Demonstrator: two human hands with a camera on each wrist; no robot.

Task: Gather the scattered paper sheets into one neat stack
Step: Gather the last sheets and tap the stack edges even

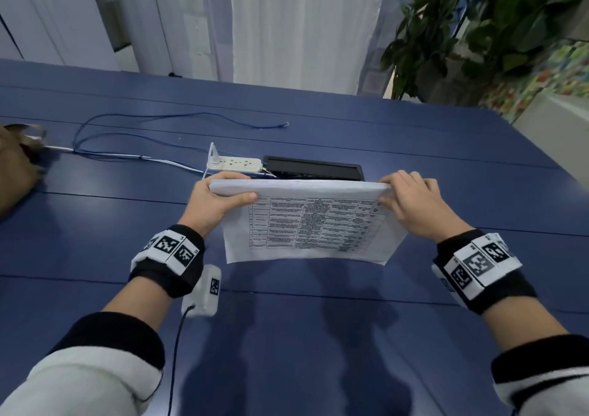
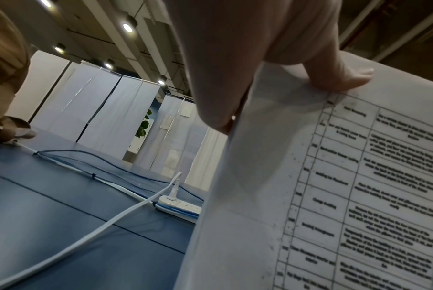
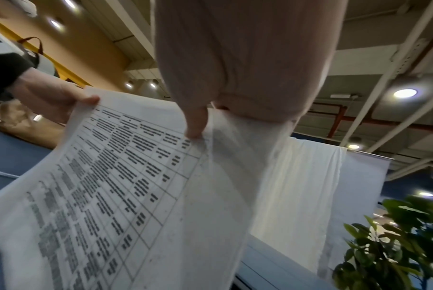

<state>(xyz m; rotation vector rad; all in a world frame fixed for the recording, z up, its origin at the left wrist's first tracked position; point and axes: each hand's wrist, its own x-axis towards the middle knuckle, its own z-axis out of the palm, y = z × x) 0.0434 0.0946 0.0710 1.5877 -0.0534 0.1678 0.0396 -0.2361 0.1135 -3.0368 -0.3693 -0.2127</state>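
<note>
A stack of white paper sheets (image 1: 306, 221), printed with a table, is held up on edge over the blue table (image 1: 287, 336), its lower edge near the tabletop. My left hand (image 1: 216, 199) grips the stack's upper left corner, thumb on the printed face (image 2: 344, 82). My right hand (image 1: 411, 199) pinches the upper right corner, thumb in front (image 3: 196, 123) and fingers behind. The printed sheets (image 2: 334, 186) fill the right of the left wrist view, and the sheets (image 3: 126, 186) fill the lower left of the right wrist view.
Behind the sheets lie a white power strip (image 1: 234, 164), a black cable box (image 1: 314, 168) set in the table, and blue and white cables (image 1: 127, 154). A brown bag (image 1: 16, 167) sits at the left edge. A leafy plant (image 1: 478, 27) stands at the far right.
</note>
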